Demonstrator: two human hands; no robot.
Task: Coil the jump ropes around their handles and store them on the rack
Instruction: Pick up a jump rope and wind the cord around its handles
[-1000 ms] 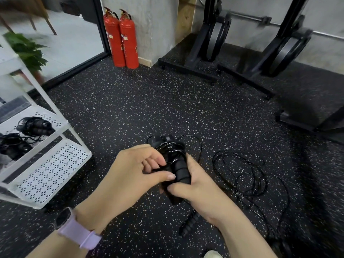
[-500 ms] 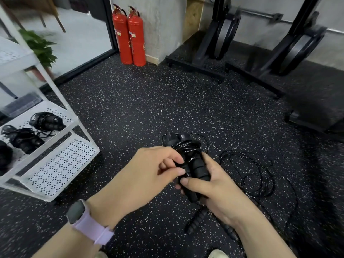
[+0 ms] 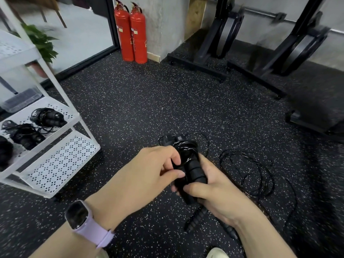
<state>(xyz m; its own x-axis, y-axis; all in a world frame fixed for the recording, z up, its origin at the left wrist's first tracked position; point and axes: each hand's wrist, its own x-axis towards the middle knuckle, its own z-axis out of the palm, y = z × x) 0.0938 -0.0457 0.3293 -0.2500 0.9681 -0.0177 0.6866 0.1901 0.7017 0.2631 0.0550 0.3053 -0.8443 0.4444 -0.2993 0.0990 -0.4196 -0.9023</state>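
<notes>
Two hands hold one wound jump rope (image 3: 188,161) above the floor: right hand (image 3: 210,187) clasps its handles, left hand (image 3: 149,172) pinches the cord. Letting go could unravel the coil before the rack (image 3: 61,164); a loose rope (image 3: 247,174) may snag feet.

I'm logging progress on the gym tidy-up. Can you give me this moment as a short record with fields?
in hands: coiled jump rope, cord wound round its handles
left hand: pinches at the coil
right hand: grips the handles
on rack: coiled ropes on the middle shelf
on floor: loose jump rope, uncoiled, and its handle
background: two fire extinguishers
</notes>
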